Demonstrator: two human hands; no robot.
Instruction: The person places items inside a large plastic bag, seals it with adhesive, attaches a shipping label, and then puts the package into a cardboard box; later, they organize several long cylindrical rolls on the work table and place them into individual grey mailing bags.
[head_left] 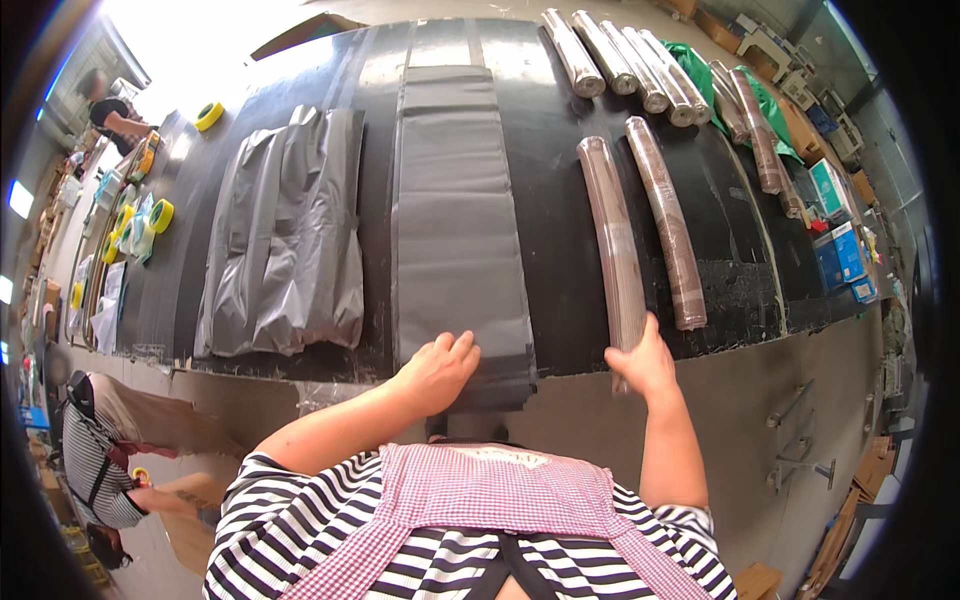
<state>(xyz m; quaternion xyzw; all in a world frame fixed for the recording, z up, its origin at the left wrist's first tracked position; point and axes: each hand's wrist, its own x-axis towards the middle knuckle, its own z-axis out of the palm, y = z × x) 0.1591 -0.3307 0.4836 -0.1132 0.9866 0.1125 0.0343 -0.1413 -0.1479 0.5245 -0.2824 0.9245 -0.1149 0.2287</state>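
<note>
A long, flat grey plastic bag (459, 200) lies lengthwise down the middle of the black table, its near end hanging over the front edge. My left hand (440, 372) is on that near end with its fingers curled against the plastic; the fingertips are partly hidden. To the right, my right hand (645, 362) is wrapped round the near end of a brown striped roll in clear film (613, 240), which juts past the table edge. A second brown wrapped roll (668, 225) lies beside it, apart from my hand.
A stack of grey plastic bags (285, 235) covers the table's left part. Several silvery wrapped rolls (630, 65) lie at the far right, near blue boxes (848, 252). Yellow tape rolls (160, 215) sit at the left. One person (105, 460) is close on the left, another (115, 115) farther off.
</note>
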